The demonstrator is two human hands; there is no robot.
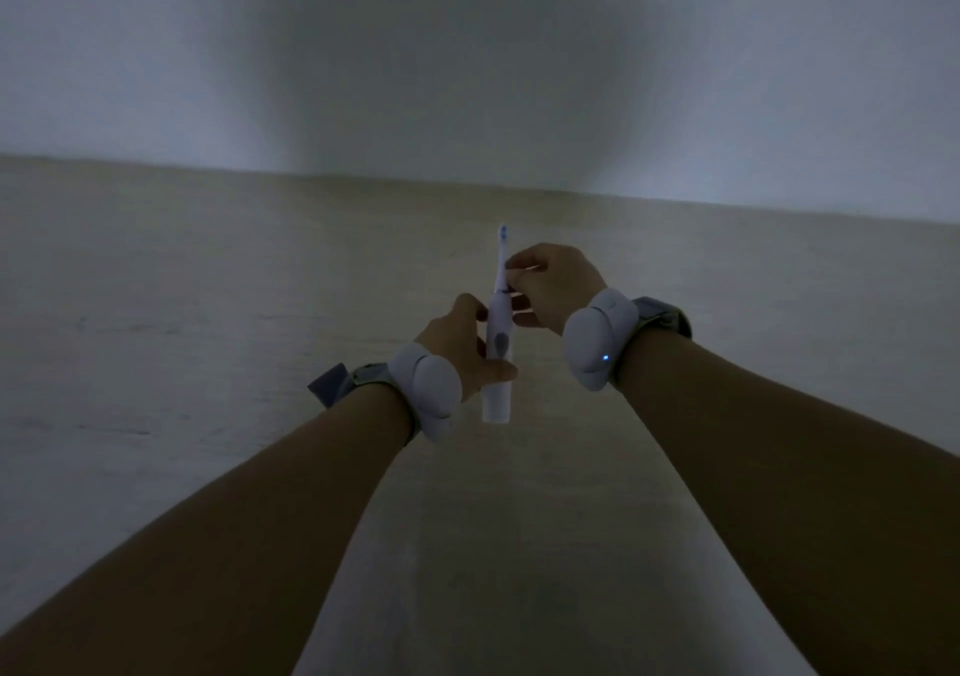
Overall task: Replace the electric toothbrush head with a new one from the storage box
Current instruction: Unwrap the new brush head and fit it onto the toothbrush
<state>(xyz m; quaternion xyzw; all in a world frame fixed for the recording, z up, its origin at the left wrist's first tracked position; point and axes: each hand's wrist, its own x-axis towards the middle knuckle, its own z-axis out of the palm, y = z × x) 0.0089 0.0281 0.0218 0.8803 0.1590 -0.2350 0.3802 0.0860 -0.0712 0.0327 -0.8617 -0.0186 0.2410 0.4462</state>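
Toothbrush: we hold the electric toothbrush [497,348] upright in the air between our hands, above the pale counter [208,312], its bristled tip pointing up and away.
Brush head: the slim head [502,260] is seated on the handle; whether it is old or new we cannot tell in this dim light.
Left grip: our left hand [460,350] is wrapped around the handle's middle, thumb across the front, closed firmly on it.
Right grip: our right hand [550,286] pinches the neck of the head just above the seam, fingertips [514,262] closed on it.
Handling: we judge it light and rigid, with smooth plastic that may slip; the thin neck is the weaker part.
Where to hold: handle low and steady, head close to the seam, so a pull or twist runs along the axis.
Open room: the counter around us looks bare out to the wall [467,52], with free space on every side.
Storage box: not in view.
Wrists: a white band sits on each.
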